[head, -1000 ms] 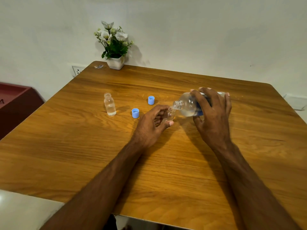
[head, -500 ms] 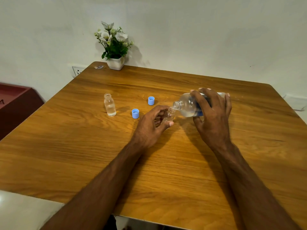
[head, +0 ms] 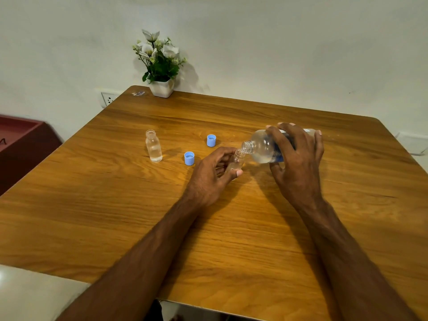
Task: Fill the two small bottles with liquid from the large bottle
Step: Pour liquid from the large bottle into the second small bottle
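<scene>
At table (head: 115,205) centre, a small bottle (head: 236,161) is clasped in the left hand (head: 209,179). Tipped nearly flat, the large bottle (head: 261,148) is gripped by the right hand (head: 297,165), its mouth at the small bottle's neck. A second small bottle (head: 153,146) stands apart, upright, left.

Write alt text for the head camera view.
A right hand tips a large bottle so its mouth meets a small bottle held by the left hand over a wooden table. Further left stand another small open bottle holding liquid and two blue caps.
</scene>
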